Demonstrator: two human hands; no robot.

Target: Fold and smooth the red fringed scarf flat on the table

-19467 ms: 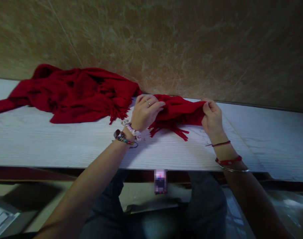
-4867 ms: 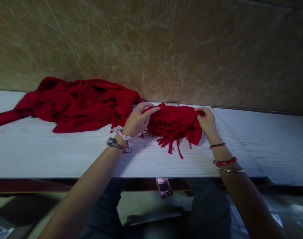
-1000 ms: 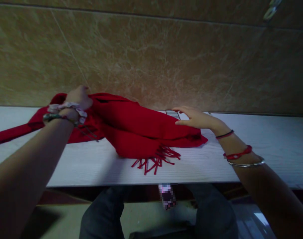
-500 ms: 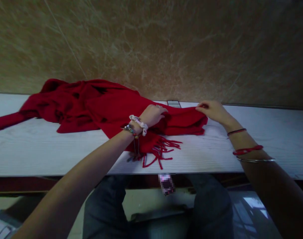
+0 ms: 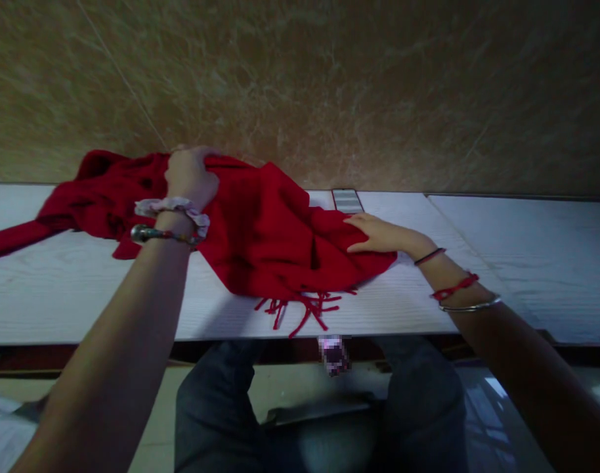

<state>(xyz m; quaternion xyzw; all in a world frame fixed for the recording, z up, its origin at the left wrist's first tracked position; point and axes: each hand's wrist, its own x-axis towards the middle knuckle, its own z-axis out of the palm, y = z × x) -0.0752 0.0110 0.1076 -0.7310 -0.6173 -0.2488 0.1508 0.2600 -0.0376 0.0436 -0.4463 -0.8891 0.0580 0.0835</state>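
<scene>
White tabletop (image 5: 48, 289) bears red cloth (image 5: 265, 230) under left hand (image 5: 192, 177) and right hand (image 5: 379, 235).

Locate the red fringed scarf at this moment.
In the head view, the red fringed scarf lies across the left and middle of the white tabletop, with the left hand and right hand on it.

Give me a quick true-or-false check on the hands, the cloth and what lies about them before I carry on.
1. The left hand and the right hand are both at the red cloth. True.
2. The right hand is clenched in a fist. False: it lies open, thumb apart from the fingers.
3. The fringe lies near the front of the white table. True.
4. A flat rectangular object shows by the wall. True.
5. The cloth is neatly folded flat. False: it is rumpled.
</scene>
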